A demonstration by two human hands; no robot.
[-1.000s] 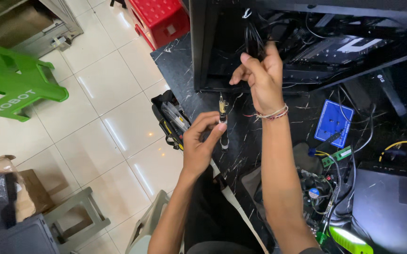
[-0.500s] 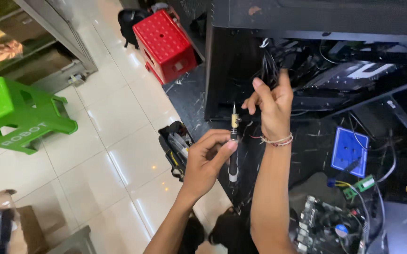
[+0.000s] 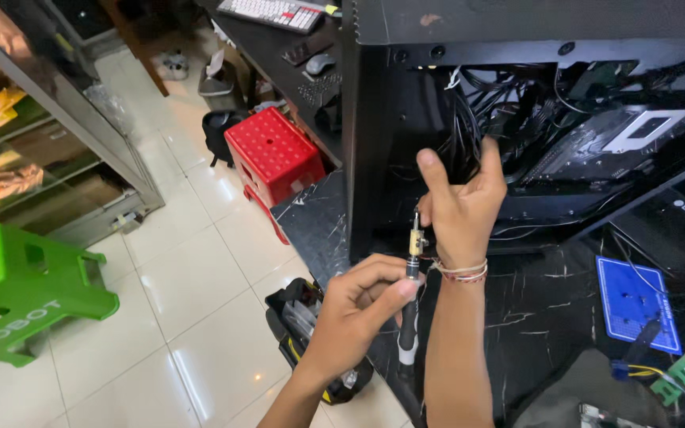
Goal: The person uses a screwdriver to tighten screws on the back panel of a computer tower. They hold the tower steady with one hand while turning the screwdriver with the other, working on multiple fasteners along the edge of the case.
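Lighting is bright and even. The white floor tiles (image 3: 176, 277) show soft glare. The computer case (image 3: 453, 103) interior stays dim. Focus is sharp.

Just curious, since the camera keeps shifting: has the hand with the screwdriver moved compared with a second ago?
Yes. The left hand with the screwdriver has moved along the black marble table toward the black computer case, closing in under the right hand.
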